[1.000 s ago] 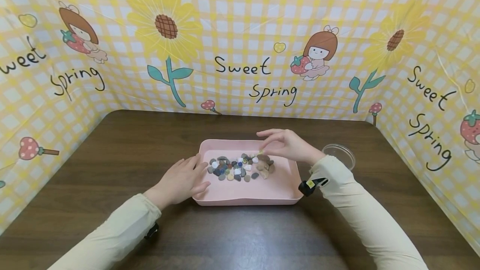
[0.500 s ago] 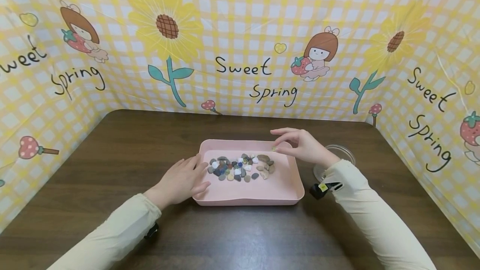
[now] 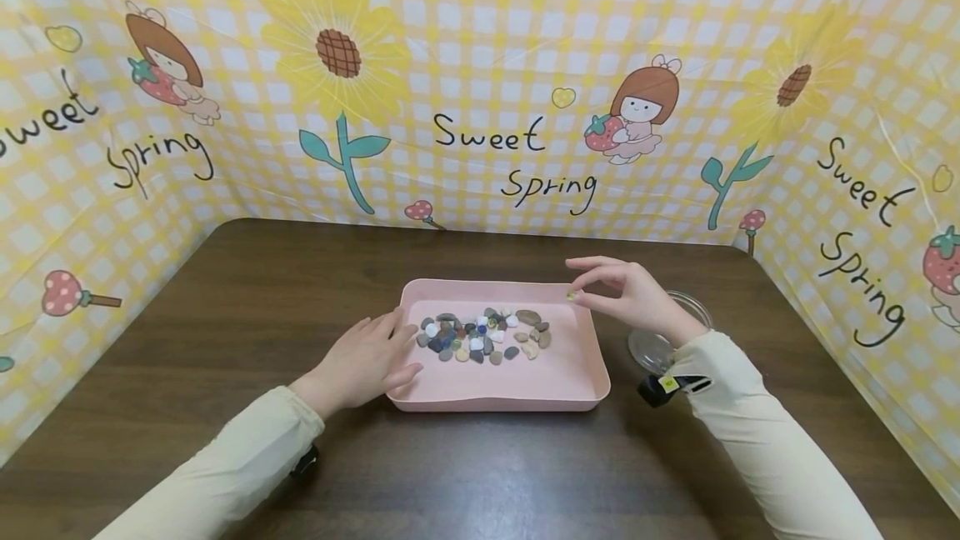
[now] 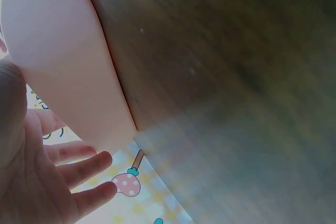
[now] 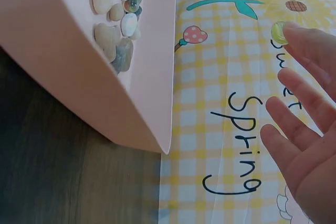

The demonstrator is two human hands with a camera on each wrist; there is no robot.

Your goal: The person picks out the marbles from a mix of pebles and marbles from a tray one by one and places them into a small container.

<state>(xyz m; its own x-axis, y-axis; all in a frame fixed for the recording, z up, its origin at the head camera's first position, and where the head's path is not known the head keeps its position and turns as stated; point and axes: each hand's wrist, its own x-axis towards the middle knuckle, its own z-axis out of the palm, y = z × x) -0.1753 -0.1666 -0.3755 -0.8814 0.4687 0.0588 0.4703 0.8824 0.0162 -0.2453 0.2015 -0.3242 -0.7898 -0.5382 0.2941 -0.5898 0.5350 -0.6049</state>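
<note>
Between thumb and index finger my right hand (image 3: 633, 298) pinches a small yellow-green glass marble (image 5: 279, 33), held above the right rim of a pink tray (image 3: 502, 386). The other right fingers stretch out loosely. My left hand (image 3: 360, 361) rests at the tray's left edge, fingers spread over the rim; in the left wrist view its fingers lie against the outer wall. Inside the tray lie pebbles (image 3: 528, 317) in grey, white and tan, mixed with several glass marbles (image 5: 131, 5). A round clear container (image 3: 651, 351) stands right of the tray, partly hidden behind my right hand and wrist.
The dark wooden table (image 3: 300, 273) bears the tray near its middle. A yellow checked cloth (image 3: 480, 65) with printed flowers and lettering hangs behind the table and along both sides.
My right hand has moved right with the marble, from over the pebbles to the tray's right rim, uncovering tan pebbles. My left hand has stayed in place.
</note>
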